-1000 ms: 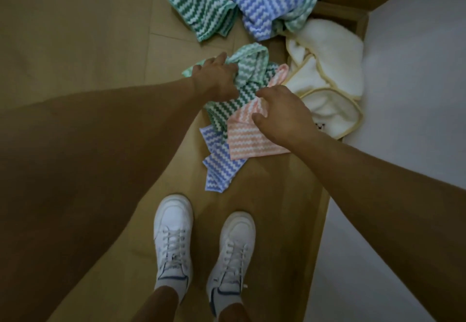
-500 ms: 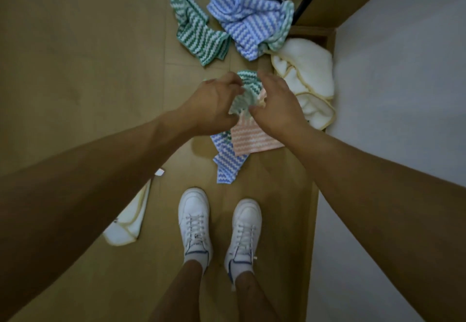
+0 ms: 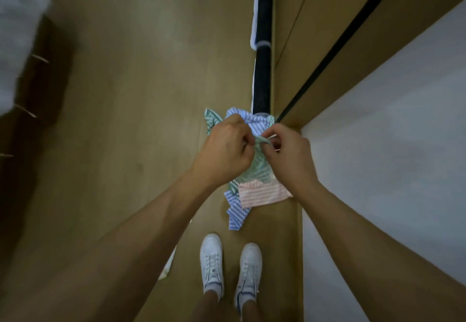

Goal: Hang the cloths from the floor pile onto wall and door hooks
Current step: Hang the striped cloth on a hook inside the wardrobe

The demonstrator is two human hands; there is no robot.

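Green zigzag cloth (image 3: pixel 254 170) is up off the floor now, pinched at its top edge between our left hand (image 3: pixel 225 154) and right hand (image 3: pixel 287 156), the rest of it hanging below our knuckles. A second ago both hands were down on the pile, sorting through it; since then we have straightened up, and the floor has dropped well away beneath us. Both hands are curled tight on the same short stretch of hem, fingertips nearly touching, as if we are finding a loop or corner to hook.

Left behind on the floor are the pink cloth (image 3: pixel 262 193) and a blue cloth (image 3: pixel 235 210), lying just ahead of our shoes (image 3: pixel 230 263). Another blue cloth (image 3: pixel 254 122) and a green one (image 3: pixel 211 118) lie farther on, by the foot of the dark door edge (image 3: pixel 262 69).

We judge one cloth is picked and ready to hang. No hook shows in view, so the next move needs us to look up and find one.
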